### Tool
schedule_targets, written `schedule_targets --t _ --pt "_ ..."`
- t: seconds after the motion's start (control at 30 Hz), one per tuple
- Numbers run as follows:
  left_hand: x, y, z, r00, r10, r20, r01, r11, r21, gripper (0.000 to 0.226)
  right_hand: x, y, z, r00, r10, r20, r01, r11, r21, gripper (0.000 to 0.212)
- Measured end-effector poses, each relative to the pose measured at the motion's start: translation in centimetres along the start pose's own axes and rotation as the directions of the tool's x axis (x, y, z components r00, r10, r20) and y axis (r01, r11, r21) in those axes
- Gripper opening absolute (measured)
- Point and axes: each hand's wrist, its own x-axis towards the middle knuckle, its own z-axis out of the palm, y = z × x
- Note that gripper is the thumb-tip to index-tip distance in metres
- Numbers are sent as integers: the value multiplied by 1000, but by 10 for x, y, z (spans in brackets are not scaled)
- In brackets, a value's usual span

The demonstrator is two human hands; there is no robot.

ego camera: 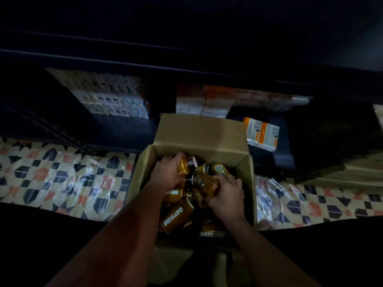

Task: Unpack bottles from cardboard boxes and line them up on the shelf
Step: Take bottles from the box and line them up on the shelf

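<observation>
1. My left hand [169,172] wraps one brown bottle [185,166] in the cardboard box [199,131], ready to lift.
2. My right hand [226,195] curls around another bottle [206,183].
3. The dark shelf [124,123] waits just behind.

I read "OATSIDE" in white capitals on one brown bottle [177,217] lying in the cardboard box [201,131]. Another bottle [211,232] nearer me shows the same word, and a third [174,194] shows only "SIDE".
</observation>
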Motion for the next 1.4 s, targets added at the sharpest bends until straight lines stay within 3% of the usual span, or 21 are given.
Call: schedule_targets --t 0.1,0.17,0.27,0.43,0.53,0.73,0.9,1.17,1.4 --pt "-16 9 -25 1000 -15 27 21 962 -272 83 -2 -8 -20 998 59 -23 -45 915 401 56" --pt "-28 18 -48 1000 -18 5 18 931 -363 80 -7 -16 -37 995 95 -6 -76 827 558 58" --pt "-51 36 -83 997 -12 -82 -29 878 -478 67 -16 -30 -68 994 89 57 -102 664 741 65" --pt "-102 73 -145 986 124 -116 -169 791 -588 66 -48 -64 -138 992 -113 58 -1 451 892 72" --pt "-133 100 -183 961 213 -175 -276 750 -601 54 -69 -88 -185 973 -228 -26 111 367 923 66" --pt "-176 160 -250 852 238 -466 -500 632 -592 46 -75 -136 -263 863 -422 -277 417 287 862 66" --pt "-174 181 -294 770 201 -606 -593 578 -561 45 -67 -179 -311 813 -470 -344 505 274 818 59" --pt "-110 168 -323 774 167 -611 -571 600 -560 46 -11 -219 -318 841 -409 -353 506 364 782 58" --pt "-59 152 -330 762 222 -609 -613 552 -566 59 38 -223 -315 827 -403 -392 539 366 759 55"
